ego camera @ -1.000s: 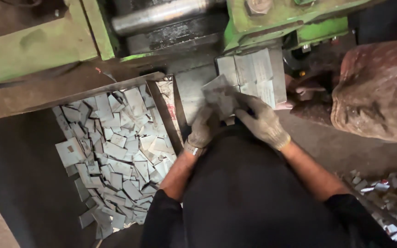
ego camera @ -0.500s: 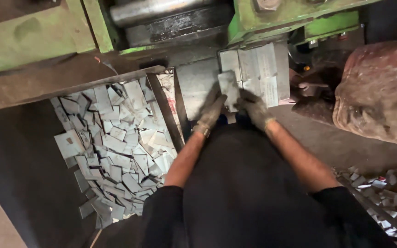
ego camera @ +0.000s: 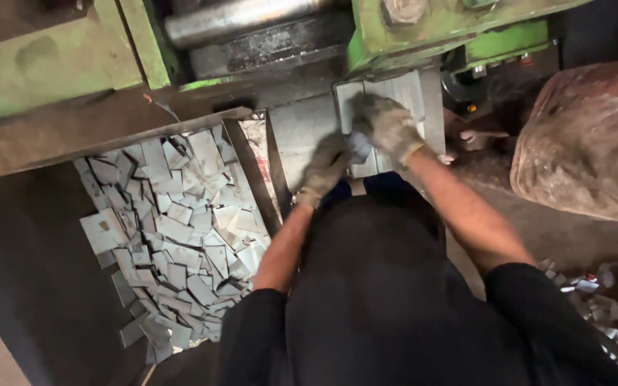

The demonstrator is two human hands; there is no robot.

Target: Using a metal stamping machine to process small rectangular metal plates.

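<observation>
Both gloved hands have moved up onto the stack (ego camera: 395,100) below the green press (ego camera: 423,28). Right hand (ego camera: 388,129) closes over a plate (ego camera: 359,146) on it; left hand (ego camera: 327,168) steadies below, grip unclear. Thin, stiff, sharp-edged steel: pinch edges. Left of the stack, bin (ego camera: 252,164) holds cut pieces (ego camera: 173,236).

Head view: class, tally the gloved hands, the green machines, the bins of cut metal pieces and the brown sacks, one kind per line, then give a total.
Gloved hands: 2, left hand and right hand
Green machine: 1
Bin of metal pieces: 1
Brown sack: 1
Total: 5
</observation>
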